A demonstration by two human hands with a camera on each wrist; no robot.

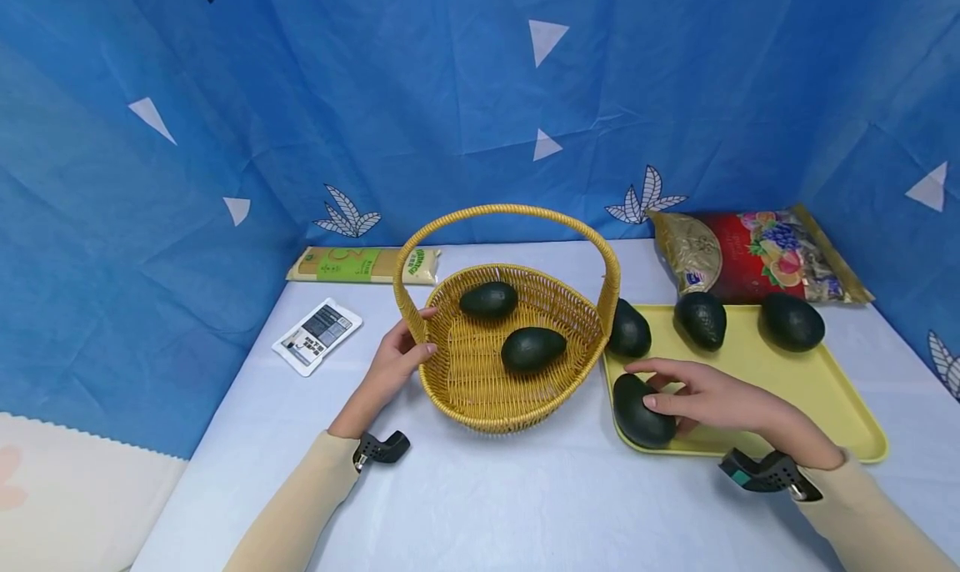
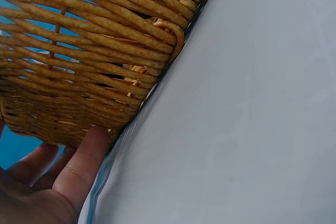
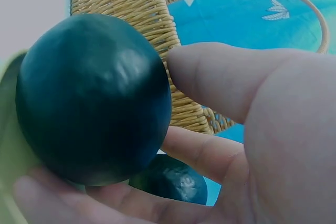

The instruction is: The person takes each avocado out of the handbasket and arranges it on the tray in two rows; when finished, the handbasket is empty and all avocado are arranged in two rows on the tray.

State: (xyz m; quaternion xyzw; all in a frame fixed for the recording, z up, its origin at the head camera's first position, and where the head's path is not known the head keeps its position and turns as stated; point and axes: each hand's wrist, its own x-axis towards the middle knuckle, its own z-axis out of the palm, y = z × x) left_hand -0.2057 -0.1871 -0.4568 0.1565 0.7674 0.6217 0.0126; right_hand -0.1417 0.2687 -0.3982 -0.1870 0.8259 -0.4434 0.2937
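A wicker basket with a tall arched handle has two dark green avocados inside, one avocado behind the other avocado. My left hand holds the basket's left side near the handle's foot; the left wrist view shows its fingers against the woven wall. My right hand curls its thumb and fingers round an avocado at the front left corner of a yellow tray. In the right wrist view this avocado sits between thumb and fingers.
Three more avocados lie along the tray's back: a left one, a middle one and a right one. Behind them stands a red and gold bag. Noodle pack and white packet lie left of the basket.
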